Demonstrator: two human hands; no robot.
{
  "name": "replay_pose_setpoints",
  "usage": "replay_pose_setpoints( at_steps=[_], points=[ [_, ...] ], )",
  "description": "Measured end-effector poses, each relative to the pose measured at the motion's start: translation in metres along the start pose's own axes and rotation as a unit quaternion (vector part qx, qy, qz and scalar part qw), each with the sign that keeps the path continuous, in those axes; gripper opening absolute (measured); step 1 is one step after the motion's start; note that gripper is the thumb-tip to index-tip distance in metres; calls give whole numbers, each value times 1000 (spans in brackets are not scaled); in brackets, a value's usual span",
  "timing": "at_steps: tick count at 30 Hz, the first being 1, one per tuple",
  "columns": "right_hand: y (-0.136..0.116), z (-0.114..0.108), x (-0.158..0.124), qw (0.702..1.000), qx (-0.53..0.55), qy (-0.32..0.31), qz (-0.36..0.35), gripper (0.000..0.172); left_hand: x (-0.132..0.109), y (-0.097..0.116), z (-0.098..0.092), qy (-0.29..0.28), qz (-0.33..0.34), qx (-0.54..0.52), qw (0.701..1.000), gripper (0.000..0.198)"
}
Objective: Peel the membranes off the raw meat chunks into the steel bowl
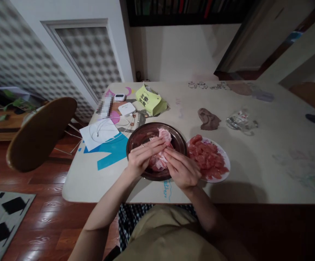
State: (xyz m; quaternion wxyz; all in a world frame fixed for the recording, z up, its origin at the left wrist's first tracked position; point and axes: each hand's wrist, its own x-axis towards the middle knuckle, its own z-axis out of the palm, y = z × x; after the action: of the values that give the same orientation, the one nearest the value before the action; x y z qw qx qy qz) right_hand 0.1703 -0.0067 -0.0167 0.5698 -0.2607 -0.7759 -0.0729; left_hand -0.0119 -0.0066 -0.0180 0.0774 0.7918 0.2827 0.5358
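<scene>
A round metal bowl stands near the table's front edge. Pale pink raw meat with whitish skin or fat lies in it. From the left, my left hand reaches over the bowl, its fingers together and pressed on the meat; one finger wears a ring. My right hand comes in from the right and pinches the meat, fingertips close to those of the left. Parts of the meat are hidden under both hands. Just right of the bowl, a white plate holds a heap of red raw meat pieces.
On the table, a yellow-green bag, white devices with a cable and a paper sheet lie left. A brown cloth and clear plastic bag lie behind the plate. A wooden chair stands left.
</scene>
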Motion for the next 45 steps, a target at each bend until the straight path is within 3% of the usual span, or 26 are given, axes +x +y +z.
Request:
replay_pose_setpoints(
  at_steps=[5,10,16,24,30,36,45],
  points=[
    [-2,-4,-3,998,28,1,51,28,-1,-3,-3,-7,-6,-40,999,38],
    [-2,-1,1,995,44,8,84,29,1,-4,0,-7,-22,-47,999,37],
    [-4,1,6,997,33,6,68,41,1,0,2,-11,-50,-27,998,43],
    [-11,-5,5,999,15,-7,47,40,-4,3,-2,-33,-23,1,999,42],
    [-11,-11,2,998,36,-8,55,35,-5,2,-1,-29,-6,-52,998,41],
    [-9,-11,-4,993,57,-6,107,40,-4,2,0,-33,-27,-85,995,38],
    [-10,-6,8,982,75,11,172,39,0,2,-1,-19,-70,-124,990,36]
  ],
)
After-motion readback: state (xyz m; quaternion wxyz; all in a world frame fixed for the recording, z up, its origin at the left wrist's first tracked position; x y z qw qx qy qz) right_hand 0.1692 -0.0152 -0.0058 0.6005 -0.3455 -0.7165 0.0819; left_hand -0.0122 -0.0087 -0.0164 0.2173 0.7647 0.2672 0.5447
